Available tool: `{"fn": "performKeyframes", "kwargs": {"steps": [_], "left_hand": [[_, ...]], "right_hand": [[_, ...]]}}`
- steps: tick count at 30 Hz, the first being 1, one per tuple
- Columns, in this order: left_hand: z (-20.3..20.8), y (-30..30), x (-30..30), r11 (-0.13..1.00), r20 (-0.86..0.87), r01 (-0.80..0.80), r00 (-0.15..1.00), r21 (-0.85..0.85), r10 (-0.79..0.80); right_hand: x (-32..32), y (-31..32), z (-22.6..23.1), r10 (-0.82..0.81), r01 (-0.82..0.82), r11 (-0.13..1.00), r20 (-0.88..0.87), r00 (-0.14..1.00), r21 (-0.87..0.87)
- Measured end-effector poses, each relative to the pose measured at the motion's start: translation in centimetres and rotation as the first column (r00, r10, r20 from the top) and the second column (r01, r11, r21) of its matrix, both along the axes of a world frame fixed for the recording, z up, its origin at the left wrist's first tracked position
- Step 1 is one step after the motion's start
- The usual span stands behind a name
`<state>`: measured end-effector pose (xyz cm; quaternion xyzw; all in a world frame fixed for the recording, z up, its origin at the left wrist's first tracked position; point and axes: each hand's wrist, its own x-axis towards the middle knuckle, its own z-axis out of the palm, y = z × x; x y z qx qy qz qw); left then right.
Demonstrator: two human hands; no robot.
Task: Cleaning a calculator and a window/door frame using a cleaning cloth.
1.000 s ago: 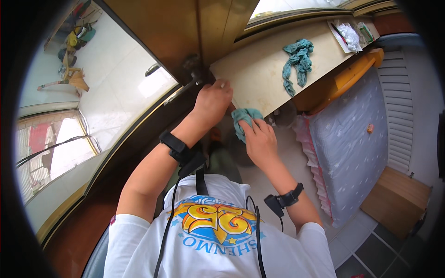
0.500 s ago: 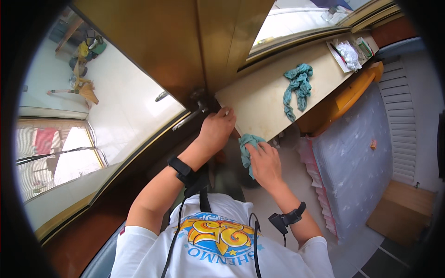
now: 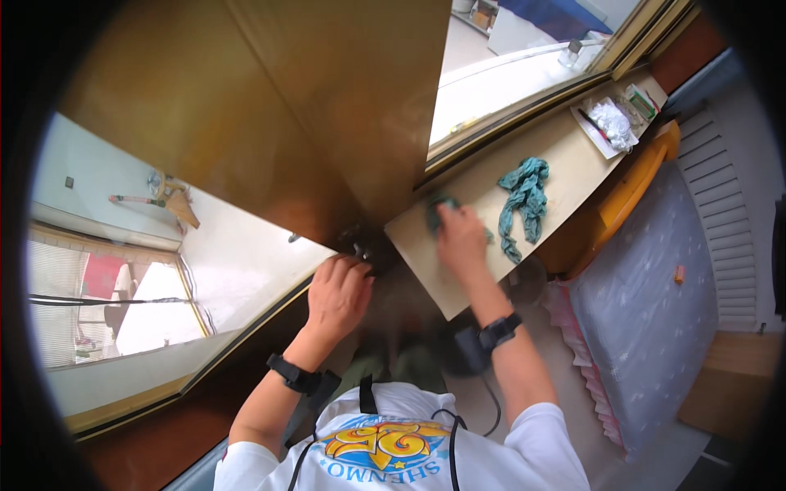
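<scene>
My right hand (image 3: 464,245) presses a crumpled teal cloth (image 3: 442,206) onto the pale ledge (image 3: 422,258), near its left end; hand and cloth are slightly blurred. Farther right along the ledge lies a second teal cloth (image 3: 524,204), bunched and twisted. My left hand (image 3: 337,296) is beside the dark door handle (image 3: 358,245), its fingers bent and close together. The handle's lever is not visible, and what lies under those fingers is hidden.
A brown door (image 3: 270,106) fills the upper left. At the ledge's far end is a white tray (image 3: 602,139) with crumpled white material. To the right stand an orange chair (image 3: 614,213), a pale blue mattress (image 3: 647,303) and a cardboard box (image 3: 729,380).
My right hand has carried its cloth from the ledge's near corner up onto the surface. My left hand has left the ledge corner, moving left and down. The view has shifted.
</scene>
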<state>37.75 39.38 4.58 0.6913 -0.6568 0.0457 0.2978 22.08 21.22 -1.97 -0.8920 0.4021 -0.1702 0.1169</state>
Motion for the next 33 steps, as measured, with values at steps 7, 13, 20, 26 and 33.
{"fn": "performKeyframes", "kwargs": {"steps": [7, 13, 20, 26, 33], "left_hand": [[-1.9, 0.8, 1.0, 0.961, 0.086, -0.193, 0.980, 0.199, 0.179], [-2.4, 0.2, 0.8, 0.931, 0.094, -0.231, 0.973, 0.283, 0.213], [-2.8, 0.0, 1.6, 0.879, 0.034, -0.259, 0.963, 0.401, 0.269], [-2.6, 0.7, 1.1, 0.854, 0.062, -0.279, 0.958, 0.440, 0.282], [-2.8, 0.1, 1.0, 0.853, 0.055, -0.262, 0.962, 0.452, 0.267]], "right_hand": [[0.1, 4.1, -1.1, 0.325, -0.321, 0.945, 0.093, 0.941, -0.059], [-0.6, -2.6, -1.4, -0.071, 0.084, 0.989, 0.104, 0.992, -0.125], [-0.2, 0.6, 0.6, 0.070, -0.192, 0.924, 0.346, 0.936, 0.332], [-1.4, -12.9, 5.1, -0.357, 0.211, 0.934, 0.756, 0.548, 0.288], [3.4, -16.4, 2.9, -0.460, 0.342, 0.885, 0.716, 0.525, 0.317]]}}
